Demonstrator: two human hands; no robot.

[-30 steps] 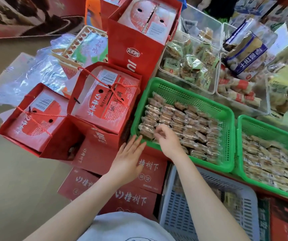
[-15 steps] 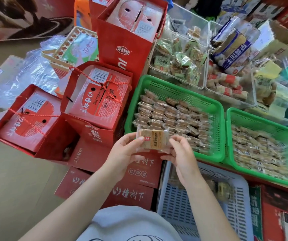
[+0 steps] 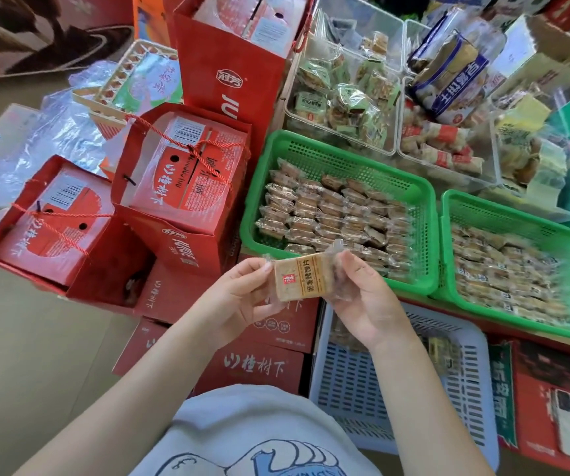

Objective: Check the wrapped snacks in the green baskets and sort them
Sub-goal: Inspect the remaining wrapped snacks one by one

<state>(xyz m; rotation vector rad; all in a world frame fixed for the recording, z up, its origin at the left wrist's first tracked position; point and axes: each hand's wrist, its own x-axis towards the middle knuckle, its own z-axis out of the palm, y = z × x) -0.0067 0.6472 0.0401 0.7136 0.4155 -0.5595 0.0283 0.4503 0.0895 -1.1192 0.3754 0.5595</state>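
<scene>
One wrapped snack (image 3: pixel 302 277), a tan slab in clear film with a brown label strip, is held up between both hands just in front of the near green basket (image 3: pixel 311 149). My left hand (image 3: pixel 239 300) pinches its left end. My right hand (image 3: pixel 362 297) grips its right end. That basket holds several rows of the same wrapped snacks (image 3: pixel 338 214). A second green basket (image 3: pixel 503 207) to the right is also full of wrapped snacks (image 3: pixel 503 269).
A pale blue slotted basket (image 3: pixel 362 383) stands below my hands. Red gift bags (image 3: pixel 180 180) and red cartons (image 3: pixel 252 365) crowd the left. Clear bins (image 3: pixel 342 94) of other snacks sit behind the green baskets. Crumpled plastic sheets (image 3: pixel 36 142) lie at far left.
My right hand lifted one snack out of the near green basket. My left hand came up to take its other end, and both now hold it closer to me.
</scene>
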